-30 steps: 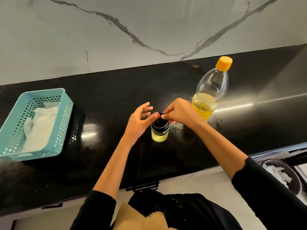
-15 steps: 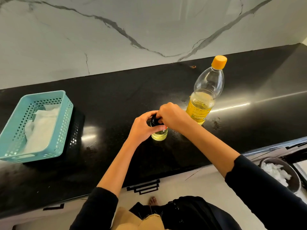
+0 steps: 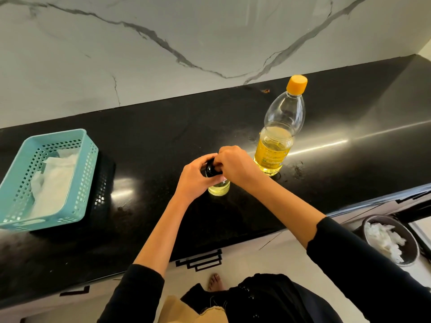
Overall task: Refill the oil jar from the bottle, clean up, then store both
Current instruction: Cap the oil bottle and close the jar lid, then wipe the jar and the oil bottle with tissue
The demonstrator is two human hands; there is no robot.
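Jar: small glass oil jar [image 3: 218, 187] stands upright on the glossy black tabletop [image 3: 151, 141], front and centre, with pale yellow oil showing in its lower part beneath the hands.
Lid: black lid [image 3: 210, 170] sits on top of the jar, peeking out between the two hands; whether it is screwed fully down, I cannot tell.
Left hand: left hand [image 3: 194, 181] comes in from the left, fingers and thumb wrapped round the jar's upper part, clamped on the glass.
Right hand: right hand [image 3: 235, 166] reaches in from the right, fingers bent down over the lid and gripping it, knuckles hiding most of it.
Bottle: clear plastic bottle [image 3: 278, 136] stands upright just behind and to the right of the jar, near the right hand, with yellow oil filling its lower part.
Cap: orange cap [image 3: 297, 83] is on the bottle's neck.
Smears: a few marks glint on the tabletop around the bottle's base.
Basket: teal perforated basket [image 3: 89, 173] sits far over on the left, well apart from the jar, with white paper towels [image 3: 53, 183] lying inside.
Wall: white marble wall [image 3: 163, 54] with grey veins runs behind the tabletop.
Bin: dark round bin [image 3: 414, 252] sits low on the right, below the tabletop's edge, with crumpled white paper in it.
Sleeves: black sleeves are pushed up, both forearms bare.
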